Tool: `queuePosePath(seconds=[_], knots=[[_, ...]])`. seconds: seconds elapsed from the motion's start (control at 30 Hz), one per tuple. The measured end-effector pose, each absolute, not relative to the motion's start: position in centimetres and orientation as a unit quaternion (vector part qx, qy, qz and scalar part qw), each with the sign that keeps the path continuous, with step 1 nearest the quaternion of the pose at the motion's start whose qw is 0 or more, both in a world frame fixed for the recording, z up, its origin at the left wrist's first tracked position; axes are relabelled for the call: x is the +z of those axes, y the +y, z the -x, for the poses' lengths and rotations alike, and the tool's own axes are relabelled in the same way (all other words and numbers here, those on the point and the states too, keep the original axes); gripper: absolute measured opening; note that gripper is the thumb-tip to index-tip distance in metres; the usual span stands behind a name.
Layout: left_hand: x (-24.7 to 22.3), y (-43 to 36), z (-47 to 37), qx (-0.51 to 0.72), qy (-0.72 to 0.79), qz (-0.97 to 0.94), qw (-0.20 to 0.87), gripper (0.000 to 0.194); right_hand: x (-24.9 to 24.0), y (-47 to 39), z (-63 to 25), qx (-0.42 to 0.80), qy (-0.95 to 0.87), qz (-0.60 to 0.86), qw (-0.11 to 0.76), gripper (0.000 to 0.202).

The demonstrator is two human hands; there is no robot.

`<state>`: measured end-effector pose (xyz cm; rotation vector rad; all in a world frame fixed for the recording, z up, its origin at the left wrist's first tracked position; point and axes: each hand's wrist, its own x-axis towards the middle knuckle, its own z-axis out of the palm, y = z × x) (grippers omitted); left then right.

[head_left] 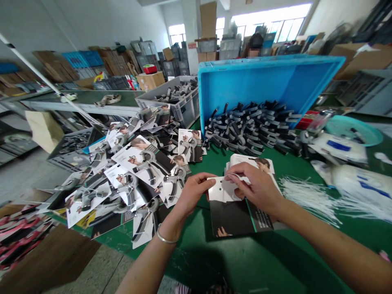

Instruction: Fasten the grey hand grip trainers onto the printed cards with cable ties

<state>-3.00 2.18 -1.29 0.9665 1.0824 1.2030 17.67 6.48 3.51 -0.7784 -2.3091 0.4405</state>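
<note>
A printed backing card [228, 218], white at the top and dark below with small punched holes, lies before me above the green table. My left hand [194, 190] pinches its upper left corner between thumb and fingers. At the card's upper edge, my right hand [255, 188] has thumb and forefinger pinched on what looks like a thin white cable tie; most of it is hidden by the fingers. A stack of the same cards [267, 164] sits just behind. To the right of this hand is a loose pile of white cable ties [310, 198].
Carded hand grip strengtheners [147, 163] are heaped on the left. A tipped blue crate [245, 79] spills loose black and grey hand grips [251, 126]. Grey crate [186, 107] stands behind; plastic bags [361, 179] and a turquoise basin [355, 126] lie right. A person is beyond the blue crate.
</note>
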Motion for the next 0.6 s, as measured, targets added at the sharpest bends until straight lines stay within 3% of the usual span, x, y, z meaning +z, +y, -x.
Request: queuePosePath(seconds=[0.27,0.6], knots=[[-5.8,2.1,3.6,0.581,0.437,-0.315,0.610,0.040,0.7,9.2,-15.8,0.245,-0.898,0.255,0.261,0.007],[-7.6,-0.3,2.4,0.607,0.490,-0.374,0.502,0.014,0.8,9.2,-16.0,0.280,-0.882,0.265,0.271,0.007]])
